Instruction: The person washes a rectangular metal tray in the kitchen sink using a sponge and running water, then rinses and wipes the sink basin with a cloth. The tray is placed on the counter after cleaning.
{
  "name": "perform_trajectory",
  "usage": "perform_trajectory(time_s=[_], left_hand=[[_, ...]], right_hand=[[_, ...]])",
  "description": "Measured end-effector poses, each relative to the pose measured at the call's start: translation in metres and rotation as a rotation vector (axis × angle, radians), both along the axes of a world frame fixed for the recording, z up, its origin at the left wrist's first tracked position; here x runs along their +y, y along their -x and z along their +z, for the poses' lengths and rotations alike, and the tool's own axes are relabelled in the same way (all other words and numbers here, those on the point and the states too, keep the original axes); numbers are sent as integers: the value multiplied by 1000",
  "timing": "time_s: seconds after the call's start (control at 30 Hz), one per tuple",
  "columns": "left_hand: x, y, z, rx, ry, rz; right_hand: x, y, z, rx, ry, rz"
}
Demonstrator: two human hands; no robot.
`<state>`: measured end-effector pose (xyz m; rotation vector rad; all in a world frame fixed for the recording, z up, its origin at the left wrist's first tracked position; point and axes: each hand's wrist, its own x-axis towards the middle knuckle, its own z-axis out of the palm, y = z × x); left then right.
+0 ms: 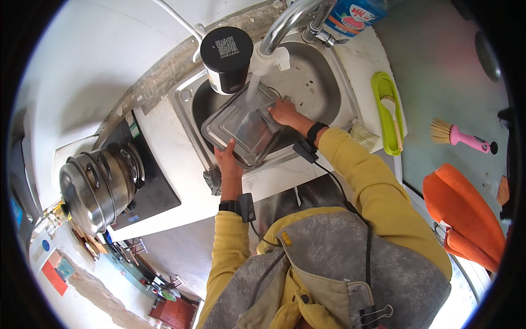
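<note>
A clear rectangular plastic lid or shallow container (pixel 242 127) is tilted over the steel sink (pixel 320 86), under running water from the chrome faucet (pixel 283 20). My left hand (pixel 229 164) grips its near left edge, thumb on top. On its right part, my right hand (pixel 285 113) presses a grey cloth (pixel 269 121) against the surface. Whether the piece is a lid or a container, I cannot tell. A black-topped cylindrical canister (pixel 227 49) stands at the sink's back left and hides part of the basin.
A stacked steel steamer pot (pixel 96 185) sits on the hob at left. At right are a green tray (pixel 382 123) with a white brush (pixel 389 105), a pink-handled brush (pixel 468 137) and an orange cloth (pixel 464 214). A blue detergent bottle (pixel 353 18) stands behind the sink.
</note>
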<state>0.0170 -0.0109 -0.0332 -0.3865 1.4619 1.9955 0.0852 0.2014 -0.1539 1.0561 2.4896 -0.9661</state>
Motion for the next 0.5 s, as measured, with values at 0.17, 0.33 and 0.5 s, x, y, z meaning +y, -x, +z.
perform_trajectory(time_s=[0.17, 0.33, 0.5], left_hand=[[1, -5, 0, 26, -5, 27], [-5, -1, -3, -33, -134, 10], [-10, -3, -7, -10, -189, -37]], right_hand=[[-38, -8, 74, -209, 50, 482], [-109, -20, 130, 84, 334, 297], [-118, -30, 136, 135, 319, 334]])
